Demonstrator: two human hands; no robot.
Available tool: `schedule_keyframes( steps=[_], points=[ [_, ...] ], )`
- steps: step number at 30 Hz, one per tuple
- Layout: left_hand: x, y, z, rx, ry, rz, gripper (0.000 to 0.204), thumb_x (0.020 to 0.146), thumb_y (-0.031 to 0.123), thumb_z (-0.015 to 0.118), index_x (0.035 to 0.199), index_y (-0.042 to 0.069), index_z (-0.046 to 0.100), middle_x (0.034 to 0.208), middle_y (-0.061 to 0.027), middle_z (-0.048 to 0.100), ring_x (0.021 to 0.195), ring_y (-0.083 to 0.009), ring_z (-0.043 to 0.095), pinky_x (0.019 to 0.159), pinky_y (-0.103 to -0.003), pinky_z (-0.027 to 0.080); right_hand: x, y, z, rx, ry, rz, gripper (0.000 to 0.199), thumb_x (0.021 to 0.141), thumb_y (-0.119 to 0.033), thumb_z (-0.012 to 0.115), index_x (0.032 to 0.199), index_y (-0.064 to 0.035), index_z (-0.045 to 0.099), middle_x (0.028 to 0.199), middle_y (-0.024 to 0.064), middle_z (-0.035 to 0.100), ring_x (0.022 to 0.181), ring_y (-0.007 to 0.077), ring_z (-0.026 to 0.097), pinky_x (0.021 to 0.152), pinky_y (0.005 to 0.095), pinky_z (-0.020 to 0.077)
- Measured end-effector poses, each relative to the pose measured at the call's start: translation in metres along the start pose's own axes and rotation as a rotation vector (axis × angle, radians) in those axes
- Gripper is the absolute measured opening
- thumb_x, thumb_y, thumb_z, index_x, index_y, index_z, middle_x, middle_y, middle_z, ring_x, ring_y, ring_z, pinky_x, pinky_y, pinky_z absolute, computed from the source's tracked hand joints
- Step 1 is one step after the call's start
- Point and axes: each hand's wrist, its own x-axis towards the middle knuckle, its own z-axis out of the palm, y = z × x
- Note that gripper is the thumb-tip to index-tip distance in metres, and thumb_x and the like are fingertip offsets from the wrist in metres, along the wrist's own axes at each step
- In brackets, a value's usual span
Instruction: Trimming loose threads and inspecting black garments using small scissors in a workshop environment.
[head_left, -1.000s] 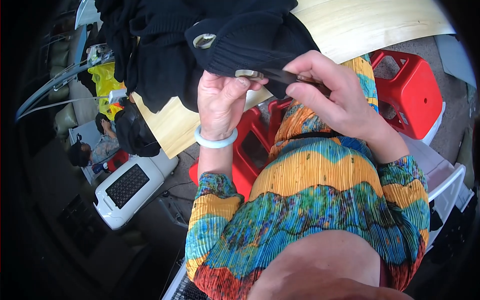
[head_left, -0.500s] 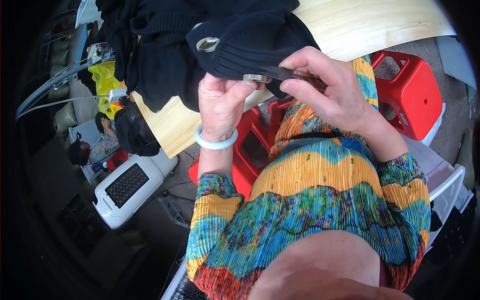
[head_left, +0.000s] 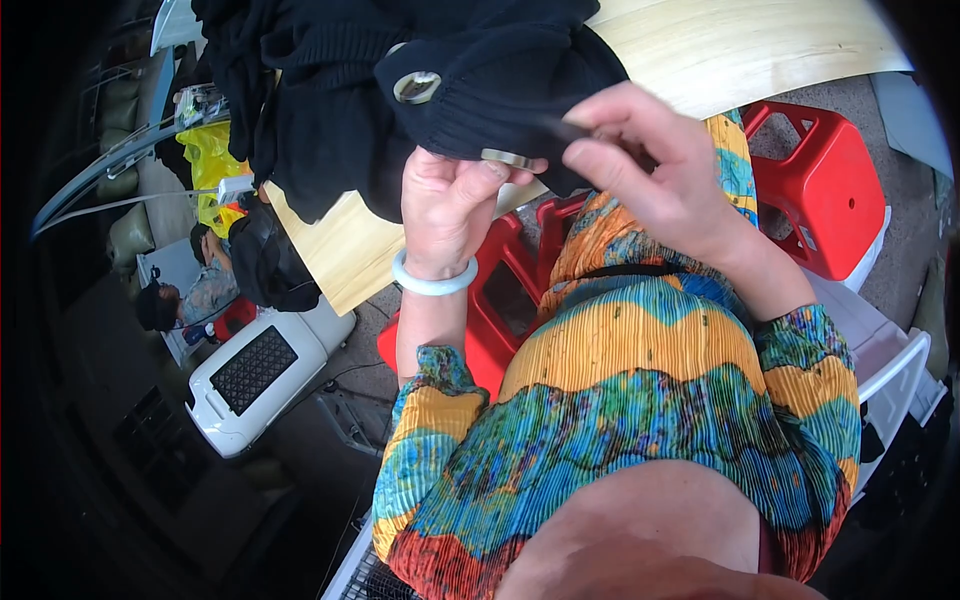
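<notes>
A black knitted garment (head_left: 500, 90) with large pale round buttons lies bunched on a light wooden table (head_left: 740, 50). My left hand (head_left: 450, 205), with a pale bangle on the wrist, grips the garment's lower edge, its thumb beside one button (head_left: 505, 158). A second button (head_left: 417, 87) shows higher up on the knit. My right hand (head_left: 650, 165) pinches a small dark thing against the fabric just right of the lower button; what that thing is cannot be made out.
Red plastic stools (head_left: 820, 190) stand under and beside the table. A white appliance with a dark grille (head_left: 255, 375) sits on the floor at the left, near a seated person (head_left: 195, 290). Yellow bags (head_left: 210, 165) lie beyond the table's left end.
The garment has been turned in my hands; my right hand has risen slightly along its edge, and the upper button now faces the camera more.
</notes>
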Motion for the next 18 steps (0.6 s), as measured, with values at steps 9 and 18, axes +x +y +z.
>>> schedule_keyframes(
  steps=[9,18],
  points=[
    [0.001,0.001,-0.002,-0.179,-0.070,-0.030,0.024,0.076,0.001,0.057,0.099,-0.001,0.054,0.091,-0.0151,0.059,0.073,-0.0228,0.061,0.075,-0.041,0.049,0.002,0.004,-0.012,0.194,0.101,0.052,0.033,0.077,0.001,0.054,0.109,0.0006,0.043,0.085,0.0023,0.050,0.065,0.0012,0.043,0.057,0.0132,0.0345],
    [0.005,0.003,0.010,-0.124,0.050,-0.110,0.016,0.083,0.008,0.050,0.090,-0.006,0.056,0.085,-0.0175,0.060,0.073,-0.0236,0.062,0.065,-0.027,0.051,0.007,0.001,0.003,0.005,0.016,-0.202,0.033,0.064,0.002,0.061,0.096,-0.0034,0.054,0.086,0.0062,0.056,0.071,0.0149,0.059,0.059,0.0212,0.0482]
  ],
)
